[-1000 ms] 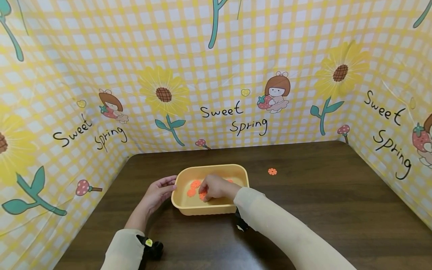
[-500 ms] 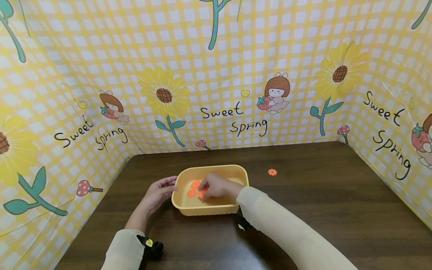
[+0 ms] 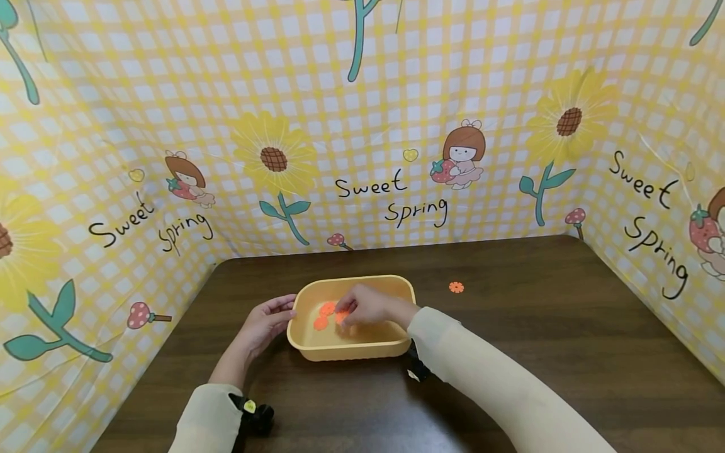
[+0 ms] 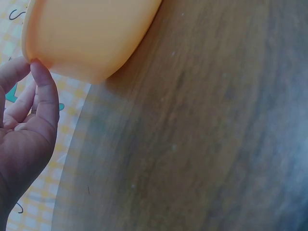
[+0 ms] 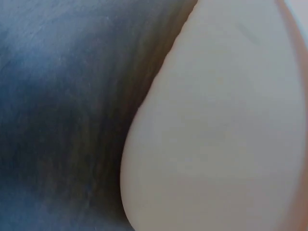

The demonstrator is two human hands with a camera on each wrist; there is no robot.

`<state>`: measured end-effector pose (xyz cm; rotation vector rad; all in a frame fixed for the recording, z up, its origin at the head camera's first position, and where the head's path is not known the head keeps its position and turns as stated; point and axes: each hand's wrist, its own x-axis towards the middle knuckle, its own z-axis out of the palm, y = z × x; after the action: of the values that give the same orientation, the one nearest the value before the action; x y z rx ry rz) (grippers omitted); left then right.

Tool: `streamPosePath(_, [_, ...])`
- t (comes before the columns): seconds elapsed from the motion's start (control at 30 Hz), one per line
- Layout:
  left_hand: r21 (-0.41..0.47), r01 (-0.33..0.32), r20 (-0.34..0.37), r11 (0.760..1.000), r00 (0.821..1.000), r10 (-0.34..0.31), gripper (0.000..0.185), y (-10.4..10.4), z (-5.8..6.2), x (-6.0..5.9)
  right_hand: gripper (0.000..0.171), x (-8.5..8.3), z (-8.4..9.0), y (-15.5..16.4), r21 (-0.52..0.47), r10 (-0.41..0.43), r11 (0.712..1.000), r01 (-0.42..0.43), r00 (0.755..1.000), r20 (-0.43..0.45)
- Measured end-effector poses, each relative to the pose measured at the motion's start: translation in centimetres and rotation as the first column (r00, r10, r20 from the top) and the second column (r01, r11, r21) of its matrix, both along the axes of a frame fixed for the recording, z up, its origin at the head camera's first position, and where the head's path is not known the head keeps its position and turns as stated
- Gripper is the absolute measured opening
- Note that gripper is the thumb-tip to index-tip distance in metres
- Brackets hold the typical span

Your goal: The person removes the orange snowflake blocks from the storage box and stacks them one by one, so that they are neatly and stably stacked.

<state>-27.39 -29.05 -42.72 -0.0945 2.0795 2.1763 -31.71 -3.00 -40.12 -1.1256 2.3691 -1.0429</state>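
A yellow plastic tub [image 3: 357,354] sits on the dark table, with several flat orange notched discs in it. At its left end my left hand [image 3: 263,324] holds the rim with thumb and fingers; the left wrist view shows the fingertips meeting at the tub's [image 4: 91,38] edge. Reaching over the right side, my right hand [image 3: 370,306] pinches an orange notched disc [image 3: 342,316] inside the tub, fingers pointing down. Just left of those fingers lie two more discs, an upper disc [image 3: 328,308] and a lower disc [image 3: 320,323]. The right wrist view shows only the tub's outer wall [image 5: 216,125].
Another orange notched disc [image 3: 456,287] lies on the wooden table [image 3: 538,327], to the right of the tub. A yellow checked cloth [image 3: 362,126] with printed flowers and lettering hangs behind and at both sides. Both wrists carry black cameras.
My right hand has lifted slightly and moved a little right and back inside the tub, with an orange disc at its fingertips. The left hand has stayed at the rim.
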Motion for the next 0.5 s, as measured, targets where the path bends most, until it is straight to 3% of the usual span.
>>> streamPosePath(0.23, [-0.004, 0.010, -0.002, 1.000, 1.000, -0.010, 0.052, 0.0, 0.0, -0.1, 0.028, -0.1, 0.6, 1.3, -0.044, 0.043, 0.998, -0.045, 0.998, -0.043])
streamPosePath(0.5, [-0.014, -0.003, 0.007, 1.000, 1.000, 0.003, 0.050, -0.1, 0.0, -0.1, 0.031, -0.1, 1.7, 2.7, -0.070, 0.033, 0.997, -0.042, 0.992, -0.121])
